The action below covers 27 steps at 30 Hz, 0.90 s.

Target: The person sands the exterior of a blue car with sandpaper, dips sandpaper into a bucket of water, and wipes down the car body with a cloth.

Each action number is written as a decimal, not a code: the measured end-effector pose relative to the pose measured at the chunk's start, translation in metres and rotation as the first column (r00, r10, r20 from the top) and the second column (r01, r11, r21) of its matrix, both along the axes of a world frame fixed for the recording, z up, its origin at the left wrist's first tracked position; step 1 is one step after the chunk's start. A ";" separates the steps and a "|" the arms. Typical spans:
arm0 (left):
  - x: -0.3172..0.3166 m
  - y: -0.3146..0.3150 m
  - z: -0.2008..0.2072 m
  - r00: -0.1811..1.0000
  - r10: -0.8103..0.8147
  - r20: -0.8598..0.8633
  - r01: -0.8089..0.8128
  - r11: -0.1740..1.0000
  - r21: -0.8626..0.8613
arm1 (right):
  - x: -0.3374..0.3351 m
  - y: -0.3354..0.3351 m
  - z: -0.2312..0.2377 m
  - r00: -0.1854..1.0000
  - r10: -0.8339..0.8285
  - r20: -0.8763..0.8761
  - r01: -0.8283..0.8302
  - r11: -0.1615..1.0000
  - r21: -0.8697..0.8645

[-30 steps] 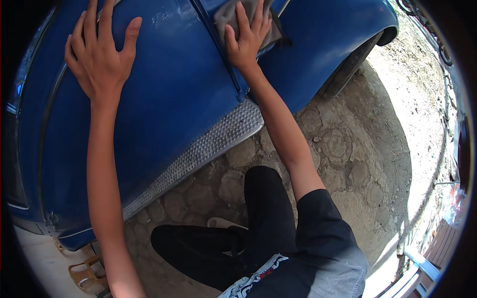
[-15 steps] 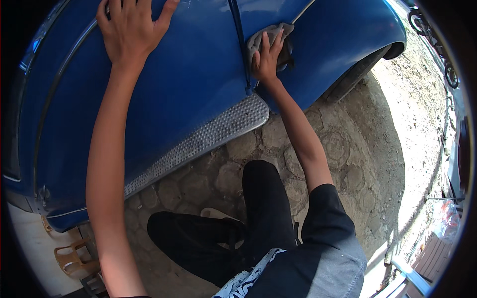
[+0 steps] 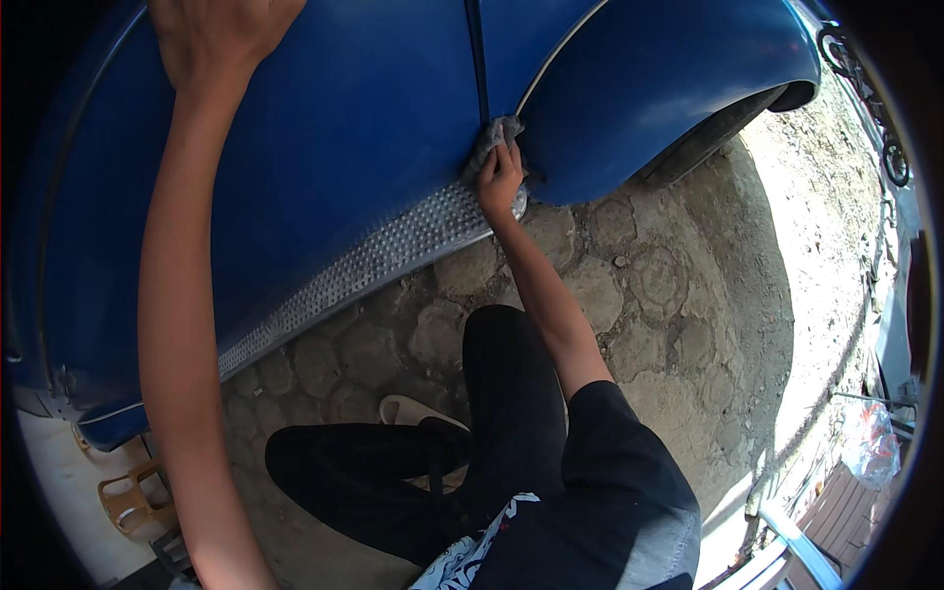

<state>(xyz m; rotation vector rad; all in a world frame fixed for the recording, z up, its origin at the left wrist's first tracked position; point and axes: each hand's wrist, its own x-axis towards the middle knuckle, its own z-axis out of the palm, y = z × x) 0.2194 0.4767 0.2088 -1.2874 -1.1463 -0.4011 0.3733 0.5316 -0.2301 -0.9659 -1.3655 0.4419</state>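
Observation:
My right hand (image 3: pixel 501 180) is closed on a grey cloth (image 3: pixel 489 147). It presses the cloth against the lower end of the dark seam between a blue car's door panel (image 3: pixel 364 108) and its rounded fender (image 3: pixel 669 79). Just below lies the front end of the studded silver running board (image 3: pixel 393 241). My left hand (image 3: pixel 221 34) is at the upper edge of the view, over the blue panel. Its back and the base of the thumb, spread to the side, show; the fingertips are cut off.
A tyre (image 3: pixel 713 138) sits under the fender. Stone paving (image 3: pixel 629 285) lies below me. At the lower left is a tan plastic chair (image 3: pixel 133 497); at the lower right, a clear plastic bag (image 3: pixel 870 442) by a slatted wooden surface (image 3: pixel 836 521). A light sandal (image 3: pixel 418 408) shows by my leg.
My right hand has slid the cloth down and slightly left, from the fender's edge to the bottom of the seam. My left hand has shifted up and left, its fingers leaving the view.

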 end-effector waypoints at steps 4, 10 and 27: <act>0.004 -0.005 0.003 1.000 -0.009 -0.030 0.009 1.000 -0.017 | 0.002 -0.008 0.034 0.996 0.029 -0.086 -0.039 0.993 -0.113; 0.006 -0.008 0.004 0.998 -0.064 -0.004 0.064 0.997 -0.045 | -0.004 0.016 0.090 0.988 0.063 -0.139 -0.039 0.985 0.167; 0.015 -0.015 0.001 0.892 -0.193 0.409 0.350 0.867 -0.354 | 0.019 -0.079 0.014 0.911 0.129 -0.392 -0.327 0.806 -0.494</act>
